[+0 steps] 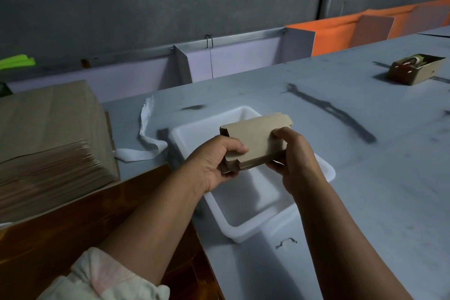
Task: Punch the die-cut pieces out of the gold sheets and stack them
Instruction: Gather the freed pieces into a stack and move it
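A stack of die-cut pieces (255, 143) is gripped by the left hand (216, 161) and right hand (294, 156), fingers curled round its ends. It is held above a white plastic tub (243, 224).

open white tub (323, 173) below, sheet pile (48, 143) blocking left

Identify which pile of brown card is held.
The small notched brown-card stack over the white plastic tub, between left hand and right hand; the large left pile lies untouched.
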Tool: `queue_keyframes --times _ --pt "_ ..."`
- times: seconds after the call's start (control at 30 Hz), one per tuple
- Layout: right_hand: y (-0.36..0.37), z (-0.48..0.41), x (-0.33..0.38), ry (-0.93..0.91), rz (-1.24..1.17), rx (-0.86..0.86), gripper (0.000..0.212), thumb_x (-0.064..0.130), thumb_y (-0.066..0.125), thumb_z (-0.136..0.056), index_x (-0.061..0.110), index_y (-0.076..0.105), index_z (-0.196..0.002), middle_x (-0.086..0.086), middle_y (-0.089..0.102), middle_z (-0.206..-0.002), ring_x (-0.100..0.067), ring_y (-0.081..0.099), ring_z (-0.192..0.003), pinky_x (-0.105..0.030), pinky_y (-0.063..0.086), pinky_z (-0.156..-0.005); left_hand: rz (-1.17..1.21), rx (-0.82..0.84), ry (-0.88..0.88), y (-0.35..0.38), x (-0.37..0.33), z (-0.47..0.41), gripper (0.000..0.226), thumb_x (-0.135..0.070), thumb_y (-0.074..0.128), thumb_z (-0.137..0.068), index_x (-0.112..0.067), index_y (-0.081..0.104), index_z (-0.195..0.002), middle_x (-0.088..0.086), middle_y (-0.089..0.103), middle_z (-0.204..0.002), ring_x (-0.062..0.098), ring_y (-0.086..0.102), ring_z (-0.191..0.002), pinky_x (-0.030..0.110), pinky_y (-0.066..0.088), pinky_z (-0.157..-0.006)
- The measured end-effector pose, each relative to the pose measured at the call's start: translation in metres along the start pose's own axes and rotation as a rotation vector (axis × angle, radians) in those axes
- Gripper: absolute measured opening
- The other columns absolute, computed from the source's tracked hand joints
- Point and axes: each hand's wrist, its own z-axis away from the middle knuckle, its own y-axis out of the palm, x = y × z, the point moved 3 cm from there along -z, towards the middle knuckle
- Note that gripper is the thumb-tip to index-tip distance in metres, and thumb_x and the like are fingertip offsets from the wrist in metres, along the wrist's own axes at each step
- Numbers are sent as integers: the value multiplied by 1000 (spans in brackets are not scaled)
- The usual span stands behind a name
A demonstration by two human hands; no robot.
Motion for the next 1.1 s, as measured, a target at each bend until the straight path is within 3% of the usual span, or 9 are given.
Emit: queue_keyframes --times 0.1,0.3,0.57,0.7,0.8,0.9,0.97,1.03,1.1 --pt "4 0 -1 -43 69 15 4 26 58 -87 25 56 -90 -2 58 -99 -21 62 -91 -33 53 -68 -8 -26 20 5 1 0 20 -9 73 -70 -17 67 -87 2 71 -72 23 64 -77 40 52 -83" --pt "5 -1 -2 -81 177 19 6 29 57 -86 27 54 -91 1 56 -98 -21 58 -95 -43 52 -91 15 -37 28 9 5 -1 16 -13 74 -76 -18 65 -88 -3 70 -61 19 66 -73 35 55 -77" --pt "-1 -7 1 -45 255 -10 11 27 61 -87 18 55 -91 -1 54 -89 -17 54 -79 -30 49 -66 43 -10 -104 12 10 0 12 -15 73 -78 -16 63 -85 3 68 -57 21 64 -66 33 51 -75" --pt "-7 -10 3 -11 312 6 13 24 64 -89 18 53 -89 -4 56 -92 -18 56 -82 -31 51 -68 17 -10 -201 9 11 -1 23 -16 77 -72 -14 64 -90 7 70 -63 26 65 -72 40 52 -83" --pt "-10 -13 5 14 363 24 13 22 65 -90 19 52 -87 -5 56 -93 -19 56 -83 -34 53 -71 -29 -47 -182 7 11 -5 23 -17 78 -70 -12 65 -89 9 69 -73 27 65 -72 39 56 -72" --pt "-12 -17 6 47 456 51 11 20 65 -89 18 55 -90 -6 57 -97 -20 56 -88 -36 53 -76 -185 -152 -92 4 8 -12 29 -26 77 -73 -12 66 -96 7 65 -82 24 63 -74 42 59 -72" --pt "-12 -18 4 81 533 81 11 20 64 -89 17 56 -95 -7 58 -101 -22 57 -91 -34 52 -70 -433 -183 -43 4 6 -19 48 -36 75 -75 -13 61 -115 5 65 -95 21 60 -82 33 46 -61" --pt "-10 -18 0 106 626 109 17 20 65 -87 15 57 -101 -9 59 -104 -24 58 -95 -33 52 -69 -610 -158 -35 7 6 -22 53 -39 71 -77 -14 56 -122 6 64 -100 21 59 -85 30 38 -58" --pt "-7 -19 -4 131 703 133 26 19 68 -82 14 58 -106 -10 61 -104 -25 59 -96 -33 53 -68 -717 -73 -64 13 9 -22 45 -36 66 -78 -14 60 -117 8 66 -98 24 62 -84 29 44 -62"
